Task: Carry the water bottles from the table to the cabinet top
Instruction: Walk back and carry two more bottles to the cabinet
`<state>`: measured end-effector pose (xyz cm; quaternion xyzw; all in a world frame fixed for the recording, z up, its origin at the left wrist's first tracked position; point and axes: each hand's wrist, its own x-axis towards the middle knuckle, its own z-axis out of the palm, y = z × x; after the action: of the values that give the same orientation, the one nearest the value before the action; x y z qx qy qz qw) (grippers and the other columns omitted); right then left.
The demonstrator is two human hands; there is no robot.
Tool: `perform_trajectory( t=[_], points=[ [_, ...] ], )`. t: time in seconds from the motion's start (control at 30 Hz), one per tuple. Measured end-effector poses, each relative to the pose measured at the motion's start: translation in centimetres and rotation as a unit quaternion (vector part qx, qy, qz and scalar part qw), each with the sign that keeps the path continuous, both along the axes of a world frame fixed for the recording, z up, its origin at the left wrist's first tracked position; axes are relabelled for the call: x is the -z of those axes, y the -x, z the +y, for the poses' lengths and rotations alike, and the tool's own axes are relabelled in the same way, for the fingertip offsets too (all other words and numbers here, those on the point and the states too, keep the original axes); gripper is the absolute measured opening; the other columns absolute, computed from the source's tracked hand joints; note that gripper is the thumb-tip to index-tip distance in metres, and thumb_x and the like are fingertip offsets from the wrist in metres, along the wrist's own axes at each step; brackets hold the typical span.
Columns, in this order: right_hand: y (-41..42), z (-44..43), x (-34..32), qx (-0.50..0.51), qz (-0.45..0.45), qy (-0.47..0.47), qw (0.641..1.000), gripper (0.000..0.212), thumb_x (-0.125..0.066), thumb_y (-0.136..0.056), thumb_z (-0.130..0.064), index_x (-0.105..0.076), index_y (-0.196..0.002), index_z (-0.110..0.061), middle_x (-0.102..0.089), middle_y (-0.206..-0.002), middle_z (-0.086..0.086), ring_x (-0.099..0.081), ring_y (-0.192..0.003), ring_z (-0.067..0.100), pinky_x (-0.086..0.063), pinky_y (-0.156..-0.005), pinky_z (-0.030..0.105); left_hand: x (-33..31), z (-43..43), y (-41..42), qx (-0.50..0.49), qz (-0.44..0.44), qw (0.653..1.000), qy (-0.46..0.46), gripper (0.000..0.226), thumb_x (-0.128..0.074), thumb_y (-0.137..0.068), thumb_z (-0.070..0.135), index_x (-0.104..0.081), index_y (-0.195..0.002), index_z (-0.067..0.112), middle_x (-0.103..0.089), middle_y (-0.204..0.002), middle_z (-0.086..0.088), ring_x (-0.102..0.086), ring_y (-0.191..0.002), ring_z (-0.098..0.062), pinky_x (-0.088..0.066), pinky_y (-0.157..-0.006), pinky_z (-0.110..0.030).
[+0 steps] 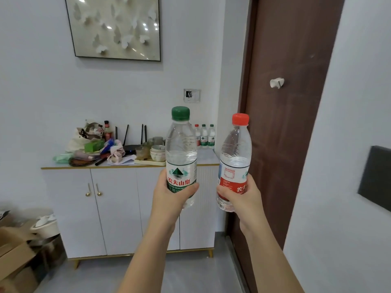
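My left hand (172, 194) grips a clear water bottle with a green cap and green label (181, 153), held upright in front of me. My right hand (243, 196) grips a second clear bottle with a red cap and red label (234, 157), tilted slightly right. Both bottles are held out at about the height of the white cabinet's top (208, 159), a few steps short of it. Three more small water bottles (204, 136) stand at the back right corner of that top, against the wall.
The left and middle of the cabinet top are crowded with bags, a router (131, 144), stacked bowls (157, 153) on a tray and a dark bottle. A brown door (285, 102) stands right of the cabinet. Cardboard boxes (14, 256) sit on the floor at the lower left.
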<state>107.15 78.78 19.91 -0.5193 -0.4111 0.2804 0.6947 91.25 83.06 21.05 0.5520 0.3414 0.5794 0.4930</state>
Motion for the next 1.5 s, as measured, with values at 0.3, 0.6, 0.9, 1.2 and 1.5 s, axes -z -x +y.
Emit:
perform_trajectory(
  t=[0.3,0.6,0.9,1.2,1.5],
  points=[
    [-7.1,15.1,-0.1,-0.018,0.008,-0.012,1.0,0.058,-0.081,-0.072,0.001,-0.059,-0.12,-0.024,-0.069,-0.107,-0.005,-0.067,-0.097,0.012,-0.051,-0.069,0.019,-0.8,13.7,-5.8,-0.027,-0.003,1.0,-0.008,0.055,-0.08,-0.071,0.001,-0.058,-0.117,0.024,-0.07,-0.103,0.005,-0.067,-0.093,-0.012,-0.053,-0.06,-0.015],
    [-11.7,25.9,-0.3,-0.016,0.004,-0.017,1.0,0.053,-0.081,-0.071,0.002,-0.06,-0.104,-0.034,-0.07,-0.101,-0.007,-0.068,-0.094,0.012,-0.057,-0.079,0.033,-0.2,23.4,-9.9,-0.062,-0.006,0.998,-0.018,0.057,-0.08,-0.071,0.004,-0.056,-0.119,0.022,-0.07,-0.105,0.003,-0.067,-0.095,-0.014,-0.053,-0.065,-0.024],
    [-15.8,36.2,1.4,0.01,-0.008,-0.015,1.0,0.055,-0.081,-0.07,0.004,-0.06,-0.113,-0.023,-0.07,-0.104,-0.003,-0.069,-0.094,0.013,-0.056,-0.078,0.028,2.2,34.4,-15.4,-0.02,-0.01,1.0,-0.02,0.049,-0.078,-0.074,0.001,-0.058,-0.113,0.022,-0.07,-0.099,0.005,-0.067,-0.083,-0.002,-0.055,-0.064,-0.016],
    [-19.8,51.9,1.8,0.067,-0.017,0.001,0.998,0.058,-0.084,-0.067,0.002,-0.06,-0.115,-0.021,-0.07,-0.105,-0.001,-0.068,-0.095,0.014,-0.056,-0.085,0.035,2.2,50.8,-20.3,0.025,0.001,1.0,-0.015,0.048,-0.078,-0.073,0.001,-0.054,-0.106,0.026,-0.068,-0.099,0.005,-0.066,-0.087,-0.009,-0.053,-0.064,-0.018],
    [-23.5,62.5,5.8,0.109,0.007,0.065,0.992,0.057,-0.082,-0.07,0.001,-0.055,-0.112,-0.028,-0.066,-0.1,-0.011,-0.065,-0.093,0.009,-0.056,-0.088,0.044,6.6,63.8,-24.4,0.053,0.038,0.997,0.041,0.052,-0.077,-0.072,-0.001,-0.053,-0.116,0.013,-0.069,-0.1,-0.005,-0.065,-0.087,-0.016,-0.054,-0.065,-0.023]
  ],
)
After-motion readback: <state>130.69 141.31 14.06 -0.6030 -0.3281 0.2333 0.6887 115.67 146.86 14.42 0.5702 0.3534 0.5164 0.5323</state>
